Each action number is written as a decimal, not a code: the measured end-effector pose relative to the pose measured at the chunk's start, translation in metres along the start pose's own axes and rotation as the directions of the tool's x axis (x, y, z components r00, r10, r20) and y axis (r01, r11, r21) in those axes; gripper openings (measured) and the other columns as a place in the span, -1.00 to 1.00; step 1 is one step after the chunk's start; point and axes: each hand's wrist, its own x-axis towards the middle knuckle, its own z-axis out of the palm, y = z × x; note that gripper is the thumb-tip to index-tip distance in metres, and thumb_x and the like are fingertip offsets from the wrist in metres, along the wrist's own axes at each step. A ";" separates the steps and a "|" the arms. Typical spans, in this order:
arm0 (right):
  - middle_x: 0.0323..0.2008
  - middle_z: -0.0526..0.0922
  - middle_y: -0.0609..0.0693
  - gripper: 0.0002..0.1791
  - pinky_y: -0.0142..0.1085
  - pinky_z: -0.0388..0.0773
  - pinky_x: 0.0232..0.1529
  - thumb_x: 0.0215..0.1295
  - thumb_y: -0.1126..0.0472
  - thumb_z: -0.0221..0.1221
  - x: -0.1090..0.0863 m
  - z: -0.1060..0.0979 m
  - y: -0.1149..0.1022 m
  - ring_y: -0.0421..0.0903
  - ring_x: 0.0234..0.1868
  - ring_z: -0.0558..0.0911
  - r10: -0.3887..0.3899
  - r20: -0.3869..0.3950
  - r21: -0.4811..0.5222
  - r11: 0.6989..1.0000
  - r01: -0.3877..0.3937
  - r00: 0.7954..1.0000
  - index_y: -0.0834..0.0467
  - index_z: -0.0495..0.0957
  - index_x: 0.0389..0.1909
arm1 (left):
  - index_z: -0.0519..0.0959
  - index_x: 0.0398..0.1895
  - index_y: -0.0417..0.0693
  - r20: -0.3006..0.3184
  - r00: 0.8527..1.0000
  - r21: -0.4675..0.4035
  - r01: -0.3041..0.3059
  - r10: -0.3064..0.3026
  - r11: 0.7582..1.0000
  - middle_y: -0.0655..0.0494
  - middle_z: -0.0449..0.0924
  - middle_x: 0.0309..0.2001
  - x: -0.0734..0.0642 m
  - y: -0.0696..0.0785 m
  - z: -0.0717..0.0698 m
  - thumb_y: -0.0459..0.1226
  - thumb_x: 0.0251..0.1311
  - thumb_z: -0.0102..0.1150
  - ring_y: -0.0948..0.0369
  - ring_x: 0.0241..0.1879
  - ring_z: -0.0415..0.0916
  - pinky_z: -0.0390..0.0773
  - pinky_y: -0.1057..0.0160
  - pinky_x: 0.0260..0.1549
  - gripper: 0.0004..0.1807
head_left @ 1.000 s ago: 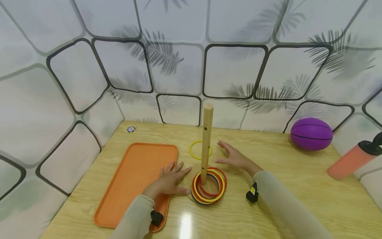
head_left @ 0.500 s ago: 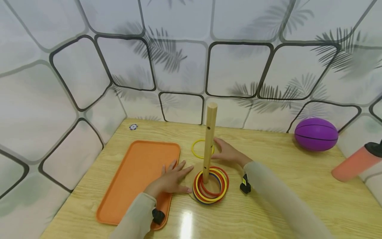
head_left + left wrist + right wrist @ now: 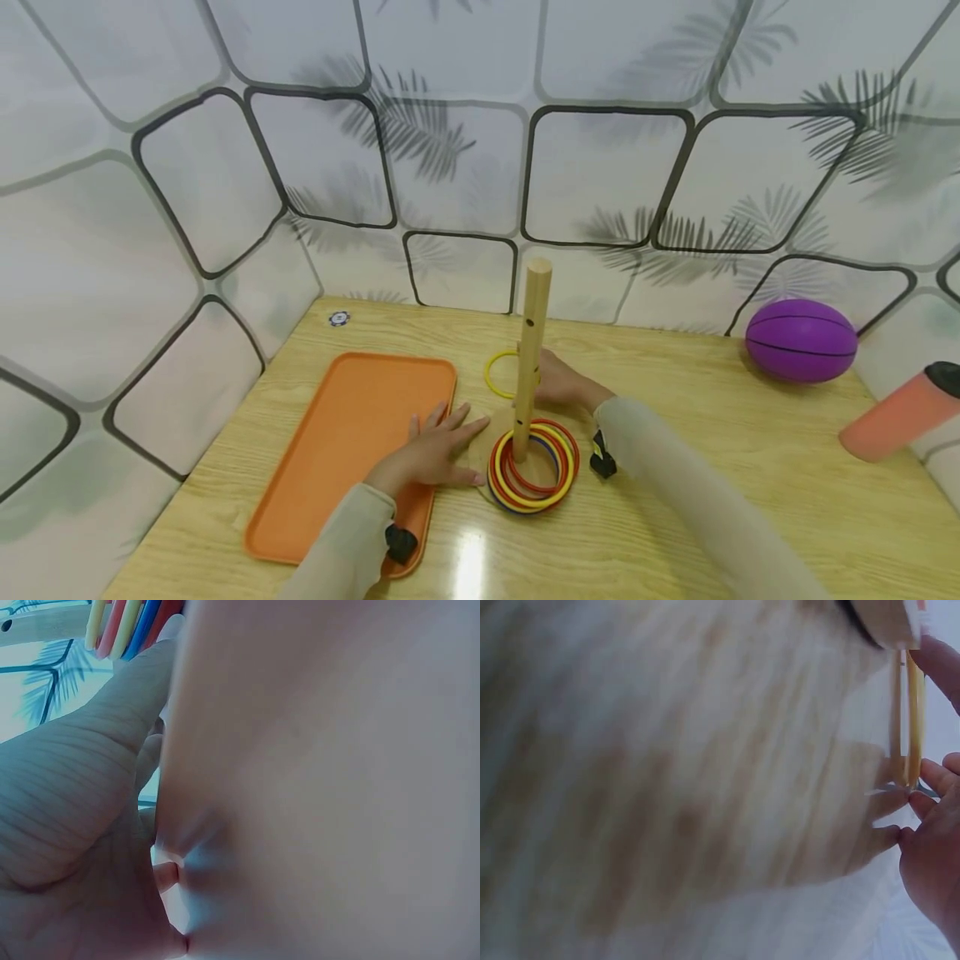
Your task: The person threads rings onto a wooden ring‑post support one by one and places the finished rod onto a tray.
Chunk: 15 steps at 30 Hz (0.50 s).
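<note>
A wooden post (image 3: 533, 342) stands upright on a round wooden base (image 3: 486, 433). Several red, yellow and blue rings (image 3: 567, 467) lie stacked around its foot. My left hand (image 3: 431, 454) is spread between the tray and the base, its thumb tip beside the rings. Behind the post a single yellow ring (image 3: 488, 377) lies flat on the table. My right hand (image 3: 564, 380) is at that ring's right side, and the post partly hides its fingers. In the right wrist view, the yellow ring (image 3: 914, 712) lies between thumb and fingers, which stand apart, fingertips at the table.
An orange tray (image 3: 352, 450) lies at the left, partly under my left forearm. A blue and white chip (image 3: 339, 318) is near the back left corner. A purple ball (image 3: 801, 340) and a coral bottle with a black lid (image 3: 896, 421) are at the right.
My right hand has moved left, from beside the post to behind it at the yellow ring. My left hand stays in place. The head view has shifted slightly.
</note>
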 end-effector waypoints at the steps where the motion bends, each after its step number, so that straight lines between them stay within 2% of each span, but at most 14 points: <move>1: 0.22 0.29 0.35 0.03 0.05 0.19 0.24 0.00 -0.03 0.41 -0.001 0.000 0.000 0.22 0.26 0.27 0.016 0.002 -0.021 1.000 -0.016 1.000 0.37 0.11 0.35 | 0.14 0.46 0.22 0.000 1.000 0.002 0.001 -0.001 1.000 -0.08 -0.09 0.48 0.000 0.000 0.000 0.20 0.05 0.22 -0.24 0.43 -0.35 -0.34 -0.46 0.15 -0.09; 2: 0.33 0.16 0.34 0.12 0.08 0.07 0.31 0.00 -0.04 0.41 -0.001 0.001 0.000 0.25 0.36 0.13 0.033 0.001 -0.034 0.999 -0.033 0.999 0.37 0.00 0.42 | 0.14 0.46 0.22 0.000 1.000 0.003 0.000 0.000 1.000 -0.08 -0.09 0.48 0.000 0.000 0.000 0.20 0.05 0.22 -0.24 0.43 -0.35 -0.34 -0.46 0.15 -0.09; 4: 0.41 0.00 0.35 0.18 0.14 -0.05 0.33 0.01 -0.03 0.41 -0.003 0.000 -0.002 0.30 0.41 -0.04 0.046 -0.003 -0.034 0.998 -0.047 0.999 0.37 -0.12 0.45 | 0.14 0.46 0.22 -0.002 1.000 0.008 0.000 0.000 1.000 -0.08 -0.09 0.48 0.000 0.000 0.000 0.21 0.05 0.22 -0.24 0.43 -0.35 -0.33 -0.46 0.15 -0.09; 7: 0.39 0.04 0.36 0.16 0.17 -0.05 0.32 0.00 0.00 0.41 -0.004 0.001 -0.004 0.33 0.40 -0.02 0.040 -0.025 -0.030 0.999 -0.041 0.999 0.40 -0.09 0.43 | 0.13 0.46 0.23 0.000 1.000 0.013 0.004 -0.004 1.000 -0.08 -0.09 0.48 0.001 0.000 0.001 0.21 0.04 0.22 -0.24 0.43 -0.35 -0.33 -0.45 0.15 -0.09; 9: 0.32 0.17 0.39 0.08 0.16 0.04 0.29 -0.01 0.02 0.42 -0.003 0.001 -0.005 0.33 0.35 0.10 0.023 -0.046 -0.020 1.000 -0.023 0.999 0.41 0.05 0.39 | 0.13 0.46 0.24 0.002 1.000 0.016 0.006 -0.006 1.000 -0.07 -0.09 0.48 0.001 -0.001 0.001 0.21 0.04 0.22 -0.23 0.43 -0.35 -0.32 -0.45 0.15 -0.09; 12: 0.03 0.39 0.35 -0.24 0.07 0.25 0.11 -0.02 0.05 0.43 -0.002 0.002 -0.005 0.25 0.10 0.34 0.007 -0.055 0.003 1.000 -0.007 0.998 0.39 0.33 0.09 | 0.13 0.46 0.24 0.005 1.000 0.013 0.006 -0.006 1.000 -0.07 -0.09 0.48 0.001 -0.001 0.002 0.21 0.04 0.22 -0.23 0.43 -0.35 -0.32 -0.45 0.15 -0.09; 14: -0.11 0.40 0.27 -0.41 0.02 0.27 0.00 -0.04 0.07 0.44 -0.001 0.003 -0.006 0.17 -0.02 0.37 0.006 -0.065 0.019 1.000 -0.005 0.998 0.29 0.37 -0.13 | 0.13 0.47 0.24 0.004 1.000 0.011 0.004 -0.004 1.000 -0.07 -0.10 0.48 0.001 -0.001 0.002 0.21 0.04 0.22 -0.23 0.43 -0.35 -0.31 -0.46 0.15 -0.09; 15: -0.09 0.39 0.24 -0.44 0.01 0.27 0.00 -0.05 0.07 0.45 -0.002 0.002 -0.006 0.15 -0.01 0.36 0.014 -0.064 0.026 1.000 -0.012 0.998 0.26 0.36 -0.17 | 0.13 0.46 0.23 0.002 1.000 0.008 0.003 -0.003 1.000 -0.08 -0.09 0.48 0.001 -0.001 0.002 0.21 0.04 0.22 -0.24 0.43 -0.35 -0.31 -0.46 0.15 -0.09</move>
